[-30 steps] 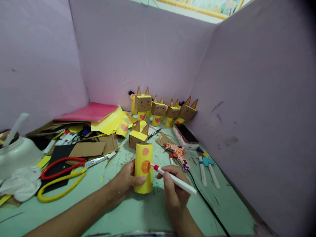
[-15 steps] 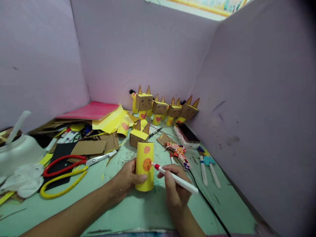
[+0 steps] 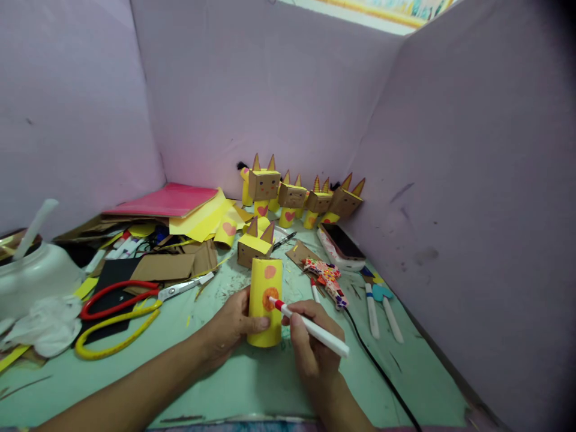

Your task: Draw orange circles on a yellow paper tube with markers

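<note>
A yellow paper tube (image 3: 260,329) stands upright in front of me, steadied by my left hand (image 3: 234,324), whose thumb presses on its front. Two orange-red spots show on the tube, one above the other. My right hand (image 3: 315,342) grips a white felt-tip marker (image 3: 321,336) with a red collar. The marker's tip meets the lower, larger spot. Just behind the tube sits a small cardboard box head (image 3: 254,249) with a yellow top and two pointed ears.
Big scissors (image 3: 121,318) with red and yellow handles lie at left, near a white container (image 3: 40,279) and crumpled tissue. Several box-headed figures (image 3: 292,197) line the back. A phone (image 3: 342,241), a glue gun (image 3: 326,277) with its cable, and more markers (image 3: 371,311) are at right.
The marker tip has moved left from the right edge of the lower spot onto its middle, my right hand shifting slightly left with it. My left hand keeps holding the tube.
</note>
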A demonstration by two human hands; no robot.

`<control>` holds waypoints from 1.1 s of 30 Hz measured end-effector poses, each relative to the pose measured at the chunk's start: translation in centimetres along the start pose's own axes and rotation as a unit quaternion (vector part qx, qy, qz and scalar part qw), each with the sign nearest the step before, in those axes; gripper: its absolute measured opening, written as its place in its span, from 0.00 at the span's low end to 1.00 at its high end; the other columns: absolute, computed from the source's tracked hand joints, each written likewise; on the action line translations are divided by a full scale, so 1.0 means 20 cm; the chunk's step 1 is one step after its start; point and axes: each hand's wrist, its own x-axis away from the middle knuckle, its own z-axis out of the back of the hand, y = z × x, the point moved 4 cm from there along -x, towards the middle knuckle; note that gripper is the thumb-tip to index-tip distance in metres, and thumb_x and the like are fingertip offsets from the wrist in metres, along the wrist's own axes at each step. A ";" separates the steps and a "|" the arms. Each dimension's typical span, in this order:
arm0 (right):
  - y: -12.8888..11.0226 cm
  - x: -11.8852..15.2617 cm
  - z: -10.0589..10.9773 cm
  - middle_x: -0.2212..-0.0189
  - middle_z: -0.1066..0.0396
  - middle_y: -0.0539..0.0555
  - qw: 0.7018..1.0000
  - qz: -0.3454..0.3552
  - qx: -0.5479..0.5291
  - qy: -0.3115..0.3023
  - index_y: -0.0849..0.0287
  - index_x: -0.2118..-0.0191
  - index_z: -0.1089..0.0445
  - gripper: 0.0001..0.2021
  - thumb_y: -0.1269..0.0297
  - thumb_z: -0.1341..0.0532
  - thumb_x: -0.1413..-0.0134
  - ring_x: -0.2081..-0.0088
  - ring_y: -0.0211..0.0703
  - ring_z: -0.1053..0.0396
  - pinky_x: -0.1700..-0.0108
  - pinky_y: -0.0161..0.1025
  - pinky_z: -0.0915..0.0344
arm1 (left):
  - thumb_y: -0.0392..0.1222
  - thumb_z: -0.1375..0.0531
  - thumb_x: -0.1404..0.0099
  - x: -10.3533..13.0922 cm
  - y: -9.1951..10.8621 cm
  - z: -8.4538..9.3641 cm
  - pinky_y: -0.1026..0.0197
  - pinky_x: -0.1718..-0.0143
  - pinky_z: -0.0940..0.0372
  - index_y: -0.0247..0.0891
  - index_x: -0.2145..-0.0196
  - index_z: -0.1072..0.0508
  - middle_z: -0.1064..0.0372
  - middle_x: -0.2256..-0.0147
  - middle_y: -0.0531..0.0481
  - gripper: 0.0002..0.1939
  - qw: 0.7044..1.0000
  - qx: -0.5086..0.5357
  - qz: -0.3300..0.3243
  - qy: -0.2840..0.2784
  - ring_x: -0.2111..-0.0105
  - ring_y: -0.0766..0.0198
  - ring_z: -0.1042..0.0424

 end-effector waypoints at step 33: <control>-0.03 -0.02 0.00 0.78 0.30 0.51 0.999 0.023 0.031 0.015 0.59 0.68 0.32 0.06 0.71 0.46 0.46 0.77 0.39 0.30 0.75 0.34 0.35 | 0.39 0.29 0.59 0.00 -0.01 0.01 0.56 0.62 0.35 0.36 0.58 0.31 0.28 0.63 0.45 0.29 1.000 -0.017 -0.006 0.005 0.62 0.53 0.29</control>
